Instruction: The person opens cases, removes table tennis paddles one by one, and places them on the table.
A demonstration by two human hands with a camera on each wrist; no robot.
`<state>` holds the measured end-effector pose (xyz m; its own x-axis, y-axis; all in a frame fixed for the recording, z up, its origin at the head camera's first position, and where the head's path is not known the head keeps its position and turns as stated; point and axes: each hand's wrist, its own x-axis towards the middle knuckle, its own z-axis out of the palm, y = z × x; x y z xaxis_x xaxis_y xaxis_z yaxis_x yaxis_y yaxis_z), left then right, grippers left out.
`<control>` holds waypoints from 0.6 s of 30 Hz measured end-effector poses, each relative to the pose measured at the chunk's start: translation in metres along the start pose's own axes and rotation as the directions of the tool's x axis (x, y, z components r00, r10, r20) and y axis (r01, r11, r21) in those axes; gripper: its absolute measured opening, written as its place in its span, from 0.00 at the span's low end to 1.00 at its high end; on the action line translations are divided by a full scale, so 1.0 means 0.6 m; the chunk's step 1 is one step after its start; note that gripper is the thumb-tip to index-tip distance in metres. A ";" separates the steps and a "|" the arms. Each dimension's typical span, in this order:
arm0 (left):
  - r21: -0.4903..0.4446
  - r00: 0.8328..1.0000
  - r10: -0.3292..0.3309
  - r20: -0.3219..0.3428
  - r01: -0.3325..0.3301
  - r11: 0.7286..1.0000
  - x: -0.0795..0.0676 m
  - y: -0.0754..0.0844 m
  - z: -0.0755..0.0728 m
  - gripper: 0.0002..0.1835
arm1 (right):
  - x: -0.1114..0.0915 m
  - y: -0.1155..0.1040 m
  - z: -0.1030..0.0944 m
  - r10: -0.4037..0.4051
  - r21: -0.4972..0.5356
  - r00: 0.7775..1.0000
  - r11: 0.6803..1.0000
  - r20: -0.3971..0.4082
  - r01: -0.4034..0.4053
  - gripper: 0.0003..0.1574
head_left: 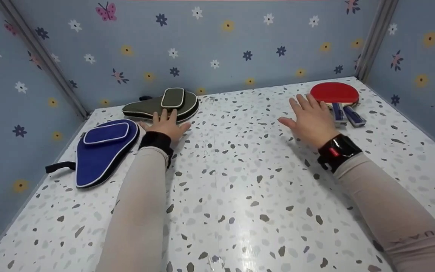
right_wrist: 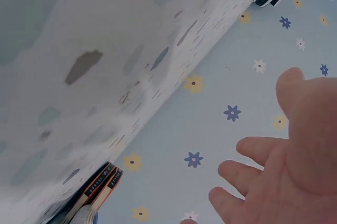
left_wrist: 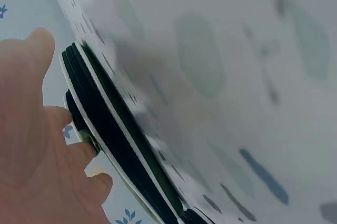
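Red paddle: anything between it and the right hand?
Nothing visible. In the head view, the right hand is right by the red paddle, its fingertips overlapping the near-left edge in the picture.

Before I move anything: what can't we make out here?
Olive paddle case: part of near edge, behind the left hand, head view.
Blue paddle case: contents, if any, hidden by its fabric, head view.
Red table tennis paddle: underside, facing down, head view.
Paddle-edge lettering: too small to read, right wrist view.
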<state>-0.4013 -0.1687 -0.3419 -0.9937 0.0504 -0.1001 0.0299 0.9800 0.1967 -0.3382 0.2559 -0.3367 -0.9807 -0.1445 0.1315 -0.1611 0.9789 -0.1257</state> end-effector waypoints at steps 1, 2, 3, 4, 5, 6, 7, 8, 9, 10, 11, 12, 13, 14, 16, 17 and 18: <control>-0.003 1.000 0.002 0.002 -0.002 1.000 -0.002 0.003 0.000 0.49 | 0.000 0.000 0.001 -0.002 0.006 1.000 1.000 0.002 0.002 0.57; -0.004 1.000 0.004 0.003 -0.004 1.000 -0.004 0.006 0.000 0.48 | 0.000 0.001 0.001 -0.004 0.013 1.000 1.000 0.005 0.004 0.58; -0.007 1.000 0.006 0.002 -0.006 1.000 -0.005 0.008 0.001 0.48 | 0.001 0.002 0.002 -0.008 0.019 1.000 1.000 0.007 0.008 0.58; -0.004 1.000 0.007 0.006 -0.007 1.000 0.002 0.005 0.004 0.49 | 0.001 0.001 0.002 -0.013 0.026 1.000 1.000 0.009 0.013 0.58; 0.000 1.000 0.007 0.007 -0.007 1.000 0.004 0.004 0.006 0.49 | 0.001 0.000 0.002 -0.017 0.032 1.000 0.999 0.012 0.017 0.59; 0.005 1.000 0.006 0.016 -0.006 1.000 0.009 0.001 0.008 0.49 | 0.001 0.000 0.002 -0.019 0.038 1.000 0.999 0.016 0.019 0.59; 0.009 1.000 0.006 0.022 -0.006 1.000 0.016 -0.002 0.012 0.50 | 0.001 -0.001 0.002 -0.021 0.041 1.000 0.999 0.019 0.020 0.58; 0.013 1.000 0.005 0.029 -0.005 1.000 0.020 -0.003 0.013 0.50 | 0.001 -0.001 0.001 -0.022 0.041 1.000 0.999 0.022 0.021 0.58; 0.017 0.999 0.004 0.033 -0.005 1.000 0.025 -0.005 0.015 0.51 | 0.001 -0.002 0.001 -0.023 0.041 0.999 0.999 0.024 0.022 0.58; 0.020 0.999 0.005 0.031 -0.005 1.000 0.026 -0.005 0.015 0.51 | 0.000 -0.003 0.001 -0.022 0.040 0.999 0.999 0.027 0.021 0.58; 0.022 1.000 0.004 0.027 -0.004 1.000 0.023 -0.002 0.013 0.50 | 0.001 -0.003 0.001 -0.021 0.041 0.999 0.999 0.031 0.020 0.58; 0.020 1.000 0.007 0.016 -0.008 1.000 0.020 0.000 0.011 0.50 | 0.001 -0.003 0.002 -0.021 0.039 0.999 0.999 0.035 0.020 0.57; 0.018 1.000 0.012 0.003 -0.013 1.000 0.015 0.003 0.008 0.49 | 0.001 -0.004 0.002 -0.022 0.038 0.999 0.999 0.037 0.021 0.57; 0.021 1.000 0.017 -0.013 -0.017 1.000 0.009 0.008 0.004 0.48 | 0.001 -0.005 0.002 -0.023 0.036 0.999 0.999 0.038 0.022 0.57; 0.020 0.999 0.030 -0.043 -0.030 0.999 -0.002 0.014 -0.001 0.46 | 0.000 -0.005 0.002 -0.025 0.038 0.999 0.999 0.038 0.024 0.56; 0.023 0.998 0.037 -0.054 -0.036 0.999 -0.005 0.016 -0.002 0.45 | 0.000 -0.005 0.003 -0.027 0.037 0.999 0.999 0.036 0.026 0.56; 0.026 0.997 0.044 -0.063 -0.042 0.999 -0.008 0.018 -0.004 0.45 | 0.000 -0.004 0.003 -0.030 0.038 0.999 0.999 0.035 0.028 0.56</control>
<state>-0.3964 -0.1585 -0.3370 -0.9963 0.0810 -0.0297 0.0746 0.9816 0.1758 -0.3378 0.2531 -0.3382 -0.9788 -0.1783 0.1010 -0.1927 0.9683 -0.1589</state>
